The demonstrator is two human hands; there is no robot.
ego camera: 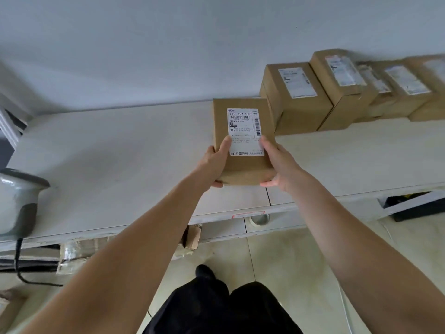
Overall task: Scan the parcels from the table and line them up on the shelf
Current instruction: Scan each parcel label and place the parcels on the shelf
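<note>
Before you runs the white shelf (108, 150), with a row of labelled cardboard parcels (298, 97) along the wall at right. Your left hand (212, 165) and right hand (279, 165) clasp a labelled cardboard parcel (243, 141) by its near sides, thumbs on top, its far end just beside that row. A grey barcode scanner (19, 201) stands at the shelf's left edge.

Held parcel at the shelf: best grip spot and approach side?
Grip the parcel by its two long side faces near the end closest to the person, coming from the front, as the left hand and right hand do. It is a narrow flat box, label up, and the row of parcels blocks its far right side.
</note>
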